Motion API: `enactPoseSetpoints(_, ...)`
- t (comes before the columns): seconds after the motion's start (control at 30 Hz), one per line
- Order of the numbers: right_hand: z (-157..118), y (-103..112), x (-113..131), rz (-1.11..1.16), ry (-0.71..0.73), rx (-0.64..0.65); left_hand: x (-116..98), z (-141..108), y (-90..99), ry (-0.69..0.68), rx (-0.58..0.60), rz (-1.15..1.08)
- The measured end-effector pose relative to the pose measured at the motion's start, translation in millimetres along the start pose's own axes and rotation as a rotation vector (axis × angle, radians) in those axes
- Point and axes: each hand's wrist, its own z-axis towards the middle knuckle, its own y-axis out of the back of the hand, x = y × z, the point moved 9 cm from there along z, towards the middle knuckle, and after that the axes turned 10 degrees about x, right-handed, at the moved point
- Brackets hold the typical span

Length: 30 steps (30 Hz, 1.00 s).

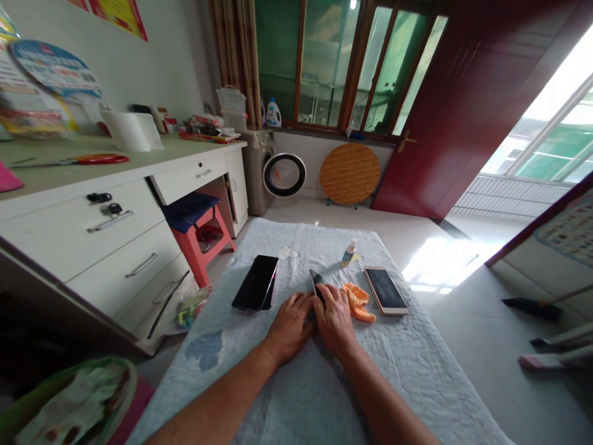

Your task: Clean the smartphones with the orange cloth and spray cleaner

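Note:
Both my hands meet at the middle of the cloth-covered table, closed around a dark phone point(315, 277) that is tilted up on edge. My left hand point(290, 324) grips its near left side, and my right hand point(334, 315) has its fingers over the right side. Most of this phone is hidden behind the fingers. Just right of my right hand lies a crumpled orange cloth point(356, 301). Farther right is a gold-rimmed phone point(385, 290), screen up. A black phone point(257, 283) lies to the left. Beyond the orange cloth stands a small spray bottle point(349, 253).
A pale blue quilted cloth point(370, 383) covers the table. To the left are a white drawer desk point(102, 228), a red stool point(204, 238) and a lined bin point(134, 395). A washing machine point(254, 173) with its door open and a round wooden tabletop point(349, 174) stand behind.

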Motion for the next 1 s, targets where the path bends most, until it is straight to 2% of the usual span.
enactPoseSetpoints(0.3, -2, -1, 0, -0.221, -0.108, 0.066, 16, 0, 4.6, 0.11, -0.13, 0.088)
enactPoseSetpoints(0.73, 2, -6, -5, -0.252, -0.21, 0.122, 28, -5, 5.3, 0.085, -0.245, 0.056)
enactPoseSetpoints(1.0, 1, 9, -6, -0.197, -0.186, 0.096, 37, -6, 2.8, 0.09, -0.277, 0.046)
